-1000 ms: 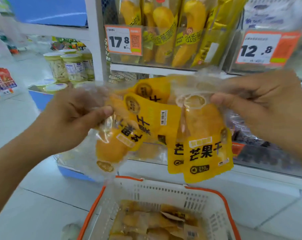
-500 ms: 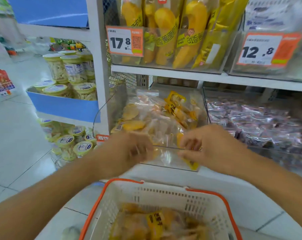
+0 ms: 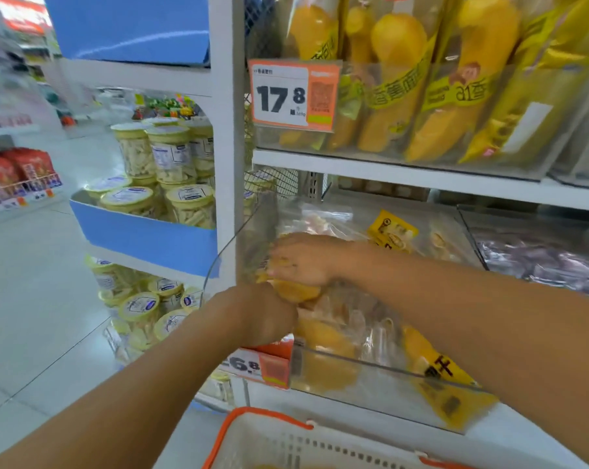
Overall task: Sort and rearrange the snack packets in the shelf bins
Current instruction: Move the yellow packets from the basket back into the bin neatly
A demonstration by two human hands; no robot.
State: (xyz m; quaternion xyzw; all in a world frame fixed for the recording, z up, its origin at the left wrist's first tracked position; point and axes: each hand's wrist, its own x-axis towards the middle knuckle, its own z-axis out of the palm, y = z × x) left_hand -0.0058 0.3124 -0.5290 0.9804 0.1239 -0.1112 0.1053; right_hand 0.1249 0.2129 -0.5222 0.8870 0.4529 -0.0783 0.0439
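Yellow dried-mango packets [image 3: 330, 336] lie piled in a clear plastic bin [image 3: 381, 384] on the lower shelf. My right hand [image 3: 306, 258] reaches across to the bin's left side, its fingers curled over a yellow mango packet [image 3: 296, 292] on top of the pile. My left hand [image 3: 269, 316] is at the bin's front left corner, curled against the same packet, with its fingertips hidden. One packet with black lettering [image 3: 438, 377] leans against the bin's front wall.
An orange-rimmed white basket [image 3: 286, 438] sits directly below my arms. Above, a bin of tall yellow packets [image 3: 404, 96] carries a 17.8 price tag [image 3: 286, 96]. Clear jars [image 3: 164, 157] fill blue shelves at left. A bin of dark packets [image 3: 540, 258] is at right.
A second ago both hands held the mango packets up in front of the shelf. They lowered them into the bin, and my right hand has moved to the bin's left side.
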